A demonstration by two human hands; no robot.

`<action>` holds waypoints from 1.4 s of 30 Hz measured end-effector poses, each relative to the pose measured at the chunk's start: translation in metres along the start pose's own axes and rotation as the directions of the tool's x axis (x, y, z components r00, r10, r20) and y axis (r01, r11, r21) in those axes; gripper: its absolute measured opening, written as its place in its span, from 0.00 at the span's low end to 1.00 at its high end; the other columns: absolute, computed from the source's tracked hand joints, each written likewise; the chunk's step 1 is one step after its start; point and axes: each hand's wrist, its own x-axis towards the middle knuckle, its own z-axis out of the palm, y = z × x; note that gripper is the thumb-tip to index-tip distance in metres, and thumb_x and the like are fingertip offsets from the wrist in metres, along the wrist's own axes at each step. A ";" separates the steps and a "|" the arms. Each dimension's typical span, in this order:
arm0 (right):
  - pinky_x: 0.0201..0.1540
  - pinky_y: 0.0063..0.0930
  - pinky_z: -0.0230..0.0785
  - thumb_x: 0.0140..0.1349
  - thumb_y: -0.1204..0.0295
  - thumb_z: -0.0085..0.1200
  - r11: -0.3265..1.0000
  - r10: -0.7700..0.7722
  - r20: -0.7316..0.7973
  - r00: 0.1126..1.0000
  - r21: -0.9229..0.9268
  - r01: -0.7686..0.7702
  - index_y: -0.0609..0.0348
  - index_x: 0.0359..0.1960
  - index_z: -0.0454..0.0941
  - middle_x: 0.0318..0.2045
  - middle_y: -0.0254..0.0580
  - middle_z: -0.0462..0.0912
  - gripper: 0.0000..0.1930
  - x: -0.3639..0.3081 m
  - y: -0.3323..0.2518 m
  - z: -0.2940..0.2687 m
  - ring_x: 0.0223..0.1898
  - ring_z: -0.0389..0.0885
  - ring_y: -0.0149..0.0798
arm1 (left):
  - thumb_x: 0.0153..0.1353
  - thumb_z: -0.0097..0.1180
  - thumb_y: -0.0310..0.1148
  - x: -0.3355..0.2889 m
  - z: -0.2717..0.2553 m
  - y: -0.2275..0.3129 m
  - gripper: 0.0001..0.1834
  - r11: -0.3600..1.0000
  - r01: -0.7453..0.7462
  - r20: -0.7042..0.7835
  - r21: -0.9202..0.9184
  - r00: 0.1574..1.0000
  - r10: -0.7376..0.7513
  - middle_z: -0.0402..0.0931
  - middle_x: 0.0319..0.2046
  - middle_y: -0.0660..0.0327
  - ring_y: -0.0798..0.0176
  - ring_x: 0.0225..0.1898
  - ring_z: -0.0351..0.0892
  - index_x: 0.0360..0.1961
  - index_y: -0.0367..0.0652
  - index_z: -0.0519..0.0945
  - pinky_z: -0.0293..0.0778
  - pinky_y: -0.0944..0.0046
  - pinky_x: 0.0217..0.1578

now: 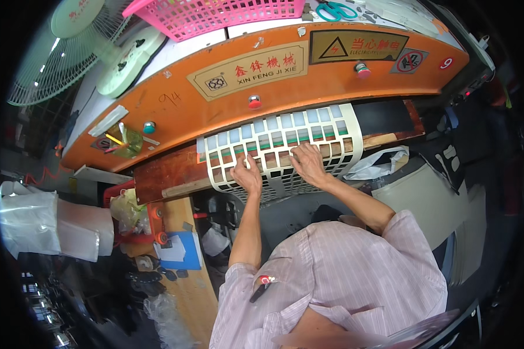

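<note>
We have both bare hands on a large cream-white plastic lattice, curved like the wall of a basket [317, 134], and the step in hand looks to be handling or steadying it at the front of the reddish-brown wooden desk [157, 174]. As we judge it, the next move calls for both hands to act together, since the lattice is wide and partly overhangs the desk's front edge; we cannot tell what bears its lower part.

The lattice lies directly under our hands and reaches past them on both sides. Our left hand [248, 175] is left of its middle, fingers bent, tips at the openings; we cannot tell whether they pinch a bar. Our right hand [310, 164] is nearer the middle, a little farther from our body, its fingers somewhat apart and bent over the bars; whether they grip is also unclear. The hands touch the lattice but stand apart from each other.

Through the far openings we see pale, translucent patches and a thin green strip. Beyond rises an orange metal machine front [186, 125] with a round red push button [254, 102], well apart from our fingers.
</note>
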 end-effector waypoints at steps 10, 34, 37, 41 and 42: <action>0.55 0.50 0.71 0.63 0.67 0.65 0.977 0.125 -0.061 0.990 0.181 -0.112 0.65 0.53 0.80 0.49 0.52 0.81 0.20 0.036 -0.004 -0.016 0.51 0.77 0.53 | 0.65 0.65 0.32 -0.079 -0.045 -0.020 0.09 0.991 -0.061 -0.052 0.117 0.996 0.068 0.76 0.21 0.55 0.52 0.25 0.73 0.38 0.35 0.85 0.69 0.51 0.48; 0.64 0.44 0.73 0.53 0.67 0.76 0.888 0.006 0.544 0.839 0.383 -0.255 0.63 0.63 0.74 0.60 0.50 0.77 0.36 -0.003 0.005 -0.014 0.62 0.73 0.53 | 0.62 0.66 0.27 -0.199 -0.152 -0.018 0.07 0.934 0.121 0.073 0.335 0.985 -0.154 0.70 0.20 0.61 0.59 0.23 0.66 0.39 0.36 0.84 0.66 0.55 0.49; 0.60 0.43 0.75 0.54 0.71 0.73 0.922 -0.021 0.505 0.863 0.344 -0.179 0.65 0.62 0.71 0.60 0.49 0.76 0.34 -0.008 0.003 -0.008 0.61 0.73 0.53 | 0.62 0.66 0.27 -0.196 -0.151 -0.018 0.07 0.938 0.111 0.073 0.327 0.987 -0.143 0.70 0.19 0.61 0.60 0.23 0.66 0.39 0.36 0.84 0.66 0.56 0.48; 0.60 0.42 0.75 0.55 0.71 0.73 0.931 -0.022 0.467 0.884 0.332 -0.152 0.65 0.62 0.71 0.60 0.50 0.76 0.34 -0.003 0.006 -0.009 0.60 0.73 0.53 | 0.62 0.66 0.27 -0.190 -0.143 -0.020 0.07 0.951 0.080 0.036 0.299 0.995 -0.096 0.69 0.19 0.61 0.60 0.23 0.66 0.39 0.35 0.85 0.66 0.55 0.48; 0.60 0.43 0.75 0.54 0.70 0.73 0.934 -0.011 0.468 0.884 0.320 -0.157 0.65 0.62 0.71 0.60 0.50 0.76 0.34 -0.001 0.007 -0.009 0.60 0.73 0.54 | 0.62 0.66 0.26 -0.187 -0.139 -0.020 0.06 0.954 0.067 0.021 0.292 0.997 -0.076 0.69 0.19 0.61 0.60 0.22 0.66 0.39 0.35 0.85 0.66 0.55 0.48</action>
